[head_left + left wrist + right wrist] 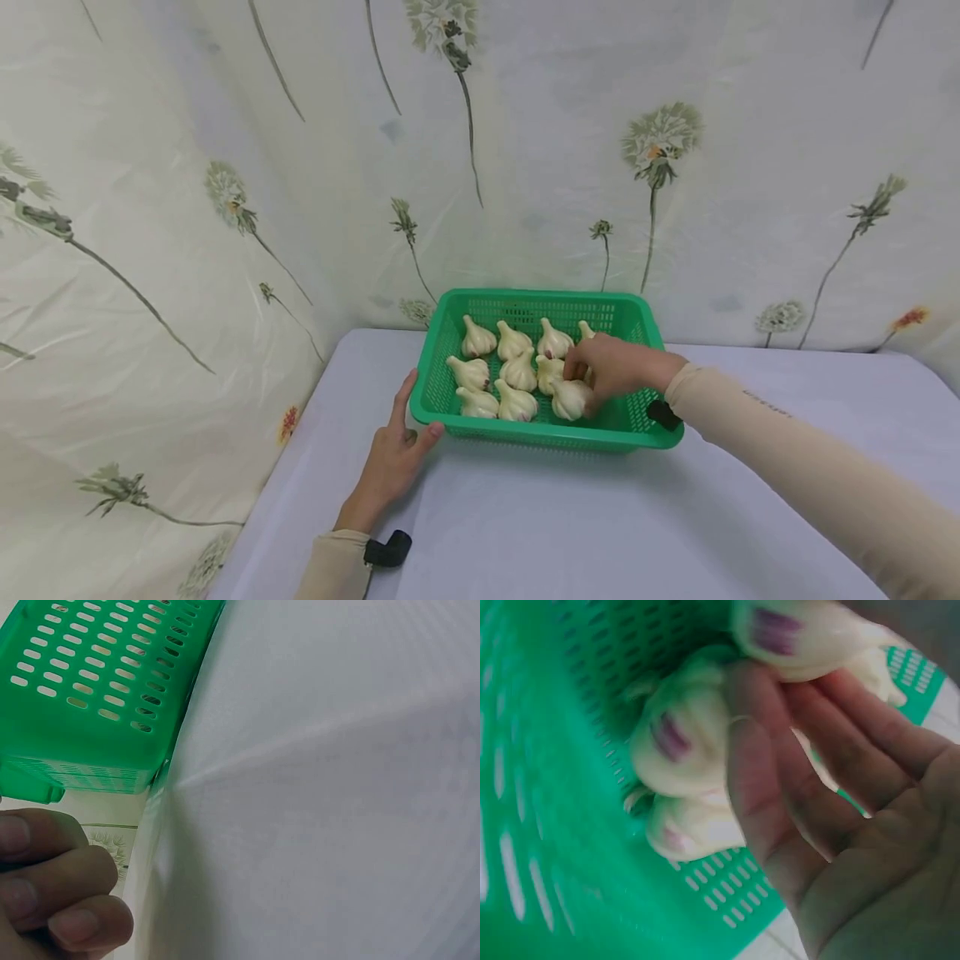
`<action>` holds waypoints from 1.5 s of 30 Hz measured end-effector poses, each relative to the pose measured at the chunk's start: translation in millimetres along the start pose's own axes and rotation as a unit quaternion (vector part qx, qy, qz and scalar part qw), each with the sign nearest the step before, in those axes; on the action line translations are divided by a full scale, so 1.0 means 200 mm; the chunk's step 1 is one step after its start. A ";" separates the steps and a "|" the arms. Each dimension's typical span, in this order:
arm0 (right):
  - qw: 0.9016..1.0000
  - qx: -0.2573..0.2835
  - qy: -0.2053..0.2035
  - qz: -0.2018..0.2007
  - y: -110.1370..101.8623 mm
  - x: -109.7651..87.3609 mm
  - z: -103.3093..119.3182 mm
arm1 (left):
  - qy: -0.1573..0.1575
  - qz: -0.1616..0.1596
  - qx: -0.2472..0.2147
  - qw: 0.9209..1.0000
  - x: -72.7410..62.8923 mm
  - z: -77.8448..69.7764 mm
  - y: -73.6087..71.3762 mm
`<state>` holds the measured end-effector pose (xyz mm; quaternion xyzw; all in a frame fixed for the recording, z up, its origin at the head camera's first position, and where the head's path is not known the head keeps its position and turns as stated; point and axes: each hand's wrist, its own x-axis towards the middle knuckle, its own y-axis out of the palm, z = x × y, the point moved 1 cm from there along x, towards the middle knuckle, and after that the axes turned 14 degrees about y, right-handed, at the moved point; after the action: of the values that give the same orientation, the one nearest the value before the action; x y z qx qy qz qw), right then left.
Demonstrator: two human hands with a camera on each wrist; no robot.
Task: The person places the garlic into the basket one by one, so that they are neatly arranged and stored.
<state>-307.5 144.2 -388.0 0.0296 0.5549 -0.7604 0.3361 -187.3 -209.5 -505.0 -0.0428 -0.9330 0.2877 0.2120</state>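
Note:
Several white garlic bulbs [517, 371] lie in rough rows inside a green plastic basket [525, 429]. My right hand [626, 367] reaches into the basket's right half, pinching one garlic bulb [570, 402] between thumb and fingers. That bulb's purple-marked base shows at the top of the right wrist view, with two more bulbs [686, 742] beyond the fingertips. A bulb at the back right is partly hidden by the hand. At the basket's front left corner, my left hand [390, 458] touches the rim with extended index finger and thumb; its other fingers [60, 885] are loosely bent, holding nothing.
The basket stands on a table with a white cloth [540, 525], close to the back wall. Dandelion-patterned sheeting [540, 167] covers the walls behind and to the left. A black wrist device [387, 549] sits on the left sleeve, another [663, 415] on the right.

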 end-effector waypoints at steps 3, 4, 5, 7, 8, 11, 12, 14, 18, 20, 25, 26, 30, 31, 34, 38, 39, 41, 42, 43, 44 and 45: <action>1.000 -0.016 -0.011 -0.007 0.03 0.02 0.00 | -0.002 0.001 0.005 1.000 0.00 0.00 0.01; 1.000 -0.016 -0.012 -0.008 0.04 0.03 0.00 | -0.001 0.000 0.007 1.000 0.00 0.00 0.01; 1.000 -0.016 -0.012 -0.009 0.04 0.03 0.00 | -0.001 0.000 0.011 1.000 -0.01 0.01 0.01; 1.000 -0.017 -0.021 -0.010 0.06 0.04 0.01 | 0.000 -0.002 0.015 1.000 -0.01 0.01 0.01; 0.999 -0.019 -0.026 -0.010 0.06 0.05 0.01 | 0.001 -0.002 0.015 1.000 -0.01 0.01 0.01; 0.999 -0.024 -0.024 -0.010 0.07 0.05 0.02 | 0.001 -0.001 0.013 1.000 0.00 0.01 0.01; 0.999 -0.028 -0.024 -0.011 0.07 0.05 0.02 | 0.001 -0.001 0.012 1.000 0.00 0.01 0.00; 0.999 -0.037 -0.022 -0.012 0.07 0.06 0.03 | 0.000 0.001 0.011 1.000 0.00 0.01 0.00; 0.998 -0.055 -0.022 -0.016 0.07 0.07 0.02 | 0.001 0.000 0.008 1.000 0.00 0.01 0.00; 0.998 -0.058 -0.028 -0.018 0.07 0.07 0.02 | 0.002 -0.001 0.007 1.000 0.00 0.01 0.00; 0.999 -0.030 -0.037 -0.023 0.05 0.04 0.02 | 0.002 -0.002 0.005 1.000 0.00 0.01 0.00; 0.999 -0.021 -0.037 -0.023 0.05 0.04 0.02 | 0.002 -0.003 0.003 1.000 0.00 0.01 0.00; 0.999 0.012 -0.037 -0.032 0.02 0.00 0.02 | 0.005 -0.002 0.000 1.000 0.00 0.01 0.00; 0.998 0.017 -0.037 -0.038 0.01 -0.01 0.02 | 0.006 -0.001 0.000 1.000 0.00 0.01 0.00; 0.996 0.019 -0.049 -0.065 0.00 -0.06 0.02 | 0.007 -0.001 0.004 1.000 0.01 0.01 0.00; 0.991 0.019 -0.067 -0.112 0.00 -0.14 0.01 | 0.008 -0.003 0.008 1.000 0.01 0.00 0.00; 0.990 0.023 -0.069 -0.122 0.00 -0.16 0.01 | 0.008 -0.004 0.007 1.000 0.01 0.00 0.00; 0.987 0.034 -0.070 -0.138 0.00 -0.20 0.00 | 0.008 -0.004 0.008 1.000 0.01 0.00 0.00; 0.986 0.039 -0.069 -0.144 0.00 -0.22 -0.01 | 0.007 -0.004 0.008 1.000 0.01 0.00 0.00; 0.986 0.044 -0.066 -0.149 0.00 -0.24 -0.02 | 0.006 -0.004 0.008 1.000 0.01 0.00 0.00; 0.985 0.048 -0.065 -0.155 0.00 -0.27 -0.03 | 0.003 -0.004 0.008 1.000 0.01 0.00 0.00; 0.984 0.051 -0.064 -0.161 0.00 -0.29 -0.05 | 0.002 -0.003 0.007 1.000 0.00 0.00 0.00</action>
<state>-265.8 180.2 -366.9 -0.0913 0.4904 -0.8322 0.2423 -187.7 -208.3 -504.7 -0.0386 -0.9305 0.2938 0.2152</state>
